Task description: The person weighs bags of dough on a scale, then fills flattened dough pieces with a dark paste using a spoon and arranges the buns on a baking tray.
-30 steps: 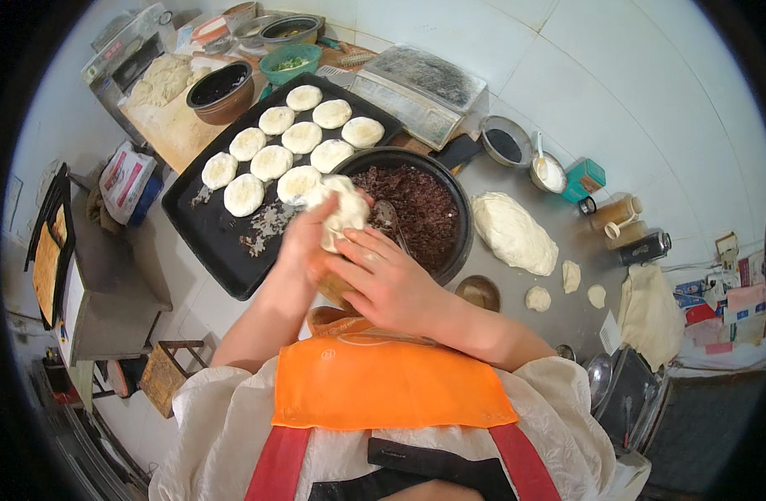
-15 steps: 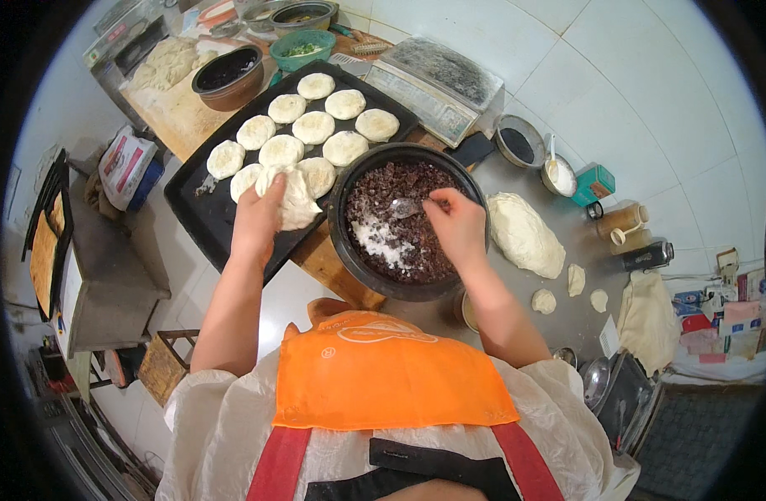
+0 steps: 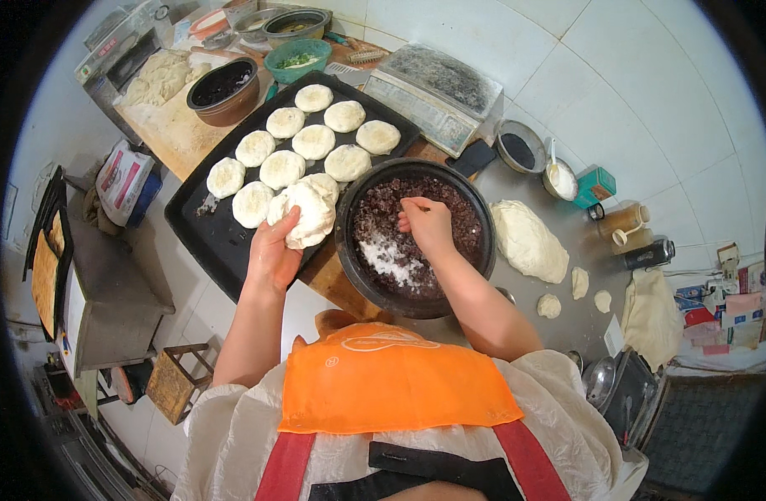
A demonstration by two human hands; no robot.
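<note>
My left hand (image 3: 274, 255) holds up a soft, pale piece of dough (image 3: 309, 219), its fingers curled beneath it. The dough overlaps the near edge of a black baking tray (image 3: 220, 260) bearing several flat round dough cakes (image 3: 314, 142). Over a dark round bowl (image 3: 400, 306), my right hand (image 3: 427, 225) is closed on a small spoon whose scoop its fingers now hide. In the bowl lies crumbly dark reddish-brown filling (image 3: 375, 215), with a patch of white grains (image 3: 391, 259) on its near left part.
Right of the bowl sit a large dough lump (image 3: 529, 242) and small dough pieces (image 3: 549, 306). Behind are a floury scale (image 3: 437, 92), a bowl of dark seeds (image 3: 521, 146) and a white-powder bowl (image 3: 561, 178). A brown pot (image 3: 224, 93) and green bowl (image 3: 298, 58) stand beyond the tray.
The dough in my left hand, hanging loose before, is now gathered into a rounder shape and held slightly right. My right hand has shifted left over the filling, turning so the spoon is covered.
</note>
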